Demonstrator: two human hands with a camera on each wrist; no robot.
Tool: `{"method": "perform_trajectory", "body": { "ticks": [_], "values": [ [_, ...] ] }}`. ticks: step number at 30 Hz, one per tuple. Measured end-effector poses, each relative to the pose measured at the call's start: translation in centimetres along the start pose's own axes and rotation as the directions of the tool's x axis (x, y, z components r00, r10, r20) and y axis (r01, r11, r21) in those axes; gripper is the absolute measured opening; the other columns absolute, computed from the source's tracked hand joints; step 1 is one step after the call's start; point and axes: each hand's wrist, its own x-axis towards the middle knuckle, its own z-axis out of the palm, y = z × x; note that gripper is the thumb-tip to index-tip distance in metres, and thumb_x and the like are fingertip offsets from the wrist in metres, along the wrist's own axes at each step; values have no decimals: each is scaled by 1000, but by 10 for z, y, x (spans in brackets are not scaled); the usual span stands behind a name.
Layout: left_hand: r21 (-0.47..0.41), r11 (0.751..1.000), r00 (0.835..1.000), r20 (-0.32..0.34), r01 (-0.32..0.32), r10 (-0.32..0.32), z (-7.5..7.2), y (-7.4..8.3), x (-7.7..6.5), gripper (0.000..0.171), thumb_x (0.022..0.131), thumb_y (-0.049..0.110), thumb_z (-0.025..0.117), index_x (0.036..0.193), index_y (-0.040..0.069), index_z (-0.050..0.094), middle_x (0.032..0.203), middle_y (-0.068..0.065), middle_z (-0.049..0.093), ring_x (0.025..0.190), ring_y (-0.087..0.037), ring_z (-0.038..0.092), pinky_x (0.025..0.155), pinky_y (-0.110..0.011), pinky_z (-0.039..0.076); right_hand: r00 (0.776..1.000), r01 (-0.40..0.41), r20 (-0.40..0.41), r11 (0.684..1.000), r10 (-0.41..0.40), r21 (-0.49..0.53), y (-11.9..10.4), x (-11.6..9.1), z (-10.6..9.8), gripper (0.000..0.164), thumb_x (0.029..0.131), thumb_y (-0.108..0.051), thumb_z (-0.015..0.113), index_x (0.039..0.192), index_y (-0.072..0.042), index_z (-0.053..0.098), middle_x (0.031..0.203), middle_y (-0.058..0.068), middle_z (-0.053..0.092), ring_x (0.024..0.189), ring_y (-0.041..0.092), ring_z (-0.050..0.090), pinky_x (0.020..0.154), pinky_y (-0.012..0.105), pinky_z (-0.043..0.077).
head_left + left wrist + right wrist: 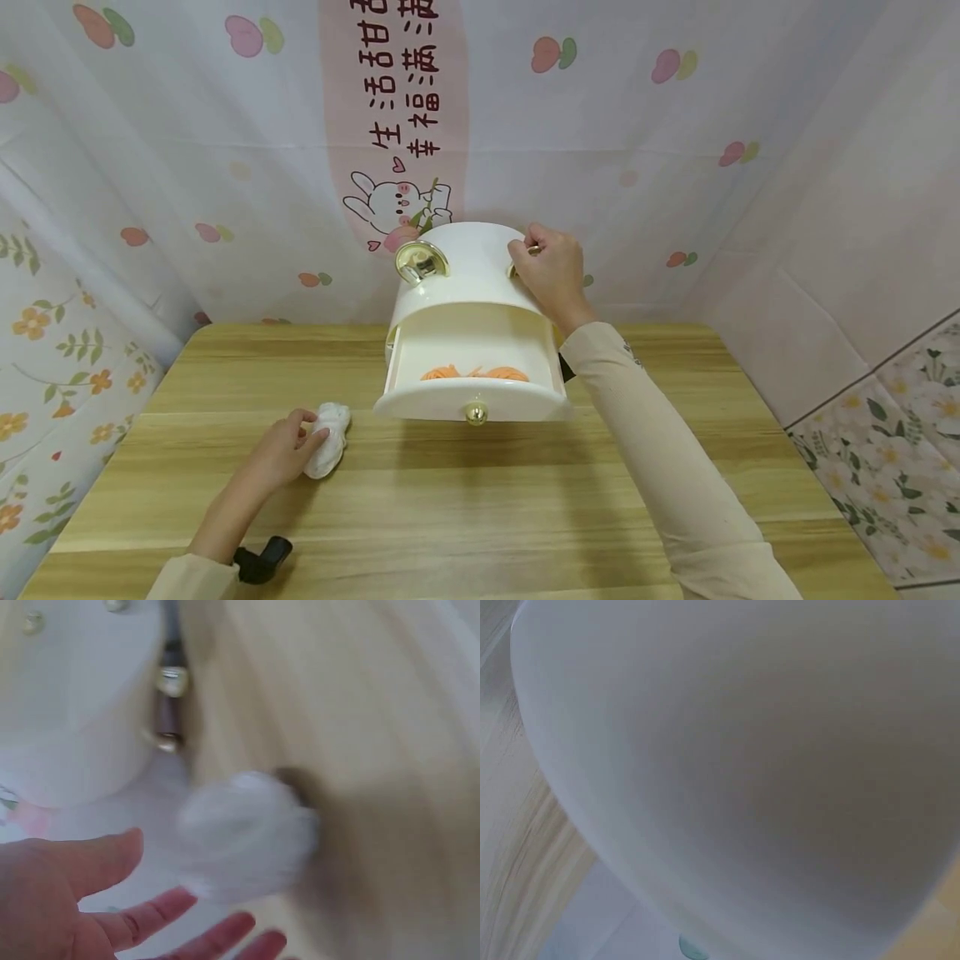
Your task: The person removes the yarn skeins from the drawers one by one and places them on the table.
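Note:
A white rounded cabinet [477, 262] stands at the back of the wooden table with its drawer [472, 400] pulled out. Orange, yarn-like bundles [508, 373] lie inside the drawer. My right hand [553, 271] pinches the gold handle [534, 249] at the cabinet's upper right. Only a smooth white surface [705, 750] fills most of the right wrist view, with that hand out of sight. On the table to the left is a white soft bundle [330, 442], blurred in the left wrist view. My left hand [288, 450] is at it, with fingers spread and not curled round it.
Another gold handle [422, 262] is at the cabinet's upper left, and a gold knob [476, 413] is on the drawer front. A black strap-like piece [262, 560] shows by the left wrist. Patterned curtains [600, 125] hang behind the table.

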Motion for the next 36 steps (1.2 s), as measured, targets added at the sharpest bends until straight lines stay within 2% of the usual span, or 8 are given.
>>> {"method": "perform_trajectory", "body": {
  "ticks": [5, 11, 16, 19, 22, 28, 30, 36],
  "values": [
    [68, 993, 983, -151, -93, 103, -11, 27, -11, 42, 96, 24, 50, 125, -6, 45, 120, -32, 49, 107, -48, 49, 83, -56, 43, 1000, 6, -15, 1000, -6, -7, 0, 0, 1, 28, 77, -9, 55, 53, -10, 41, 46, -3, 34, 47, 11, 30, 47, 23, 22],
    [-7, 954, 909, -307, -300, 283, -31, 78, -19, 33, 94, 23, 54, 122, 5, 54, 121, -14, 57, 106, -32, 53, 84, -48, 47, 1000, 9, -16, 1000, -9, -8, -1, 1, -1, 29, 77, -8, 55, 52, -10, 40, 46, -3, 36, 47, 12, 31, 47, 24, 23],
    [-35, 904, 858, -335, -425, 390, -42, 119, -18, 27, 90, 20, 61, 115, 10, 60, 113, -4, 62, 100, -21, 57, 78, -40, 49, 1000, -1, -10, 1000, 1, -5, -1, 1, -1, 28, 78, -8, 55, 53, -10, 42, 46, -1, 38, 47, 12, 33, 46, 23, 24],
    [-69, 876, 846, -307, -478, 437, -43, 137, -12, 26, 87, 17, 64, 112, 9, 62, 110, -4, 64, 97, -19, 59, 80, -37, 51, 1000, -5, -5, 1000, 5, -5, -1, 1, 0, 28, 78, -9, 55, 53, -9, 43, 47, -1, 39, 47, 12, 33, 46, 23, 24],
    [-117, 856, 849, -253, -503, 464, -43, 150, -1, 25, 85, 14, 67, 109, 7, 63, 107, -4, 66, 94, -18, 62, 80, -35, 52, 1000, 5, -8, 1000, -6, -13, 0, 0, 1, 27, 78, -10, 55, 54, -9, 43, 47, -1, 39, 48, 13, 34, 47, 23, 24],
    [-173, 839, 855, -44, -516, 516, -42, 164, 23, 29, 85, 18, 67, 112, 8, 63, 106, -6, 66, 91, -17, 65, 80, -33, 52, 1000, 19, -19, 999, -20, -28, 1, 0, 1, 27, 77, -10, 54, 53, -9, 43, 47, -2, 37, 48, 13, 32, 48, 24, 23],
    [-175, 834, 844, 30, -523, 535, -43, 166, 29, 32, 85, 21, 67, 115, 10, 62, 105, -5, 66, 90, -16, 65, 80, -32, 52, 1000, 13, -16, 1000, -13, -23, 1, 0, 1, 27, 78, -11, 55, 53, -10, 43, 47, -1, 38, 48, 13, 33, 48, 24, 24],
    [-199, 804, 775, 215, -561, 594, -43, 169, 46, 38, 88, 18, 64, 124, 8, 57, 105, -8, 67, 90, -19, 66, 81, -33, 51, 1000, 18, -19, 999, -18, -29, 1, -1, 1, 27, 78, -11, 55, 54, -9, 44, 48, 3, 43, 50, 15, 37, 49, 23, 26]
  ]
}}
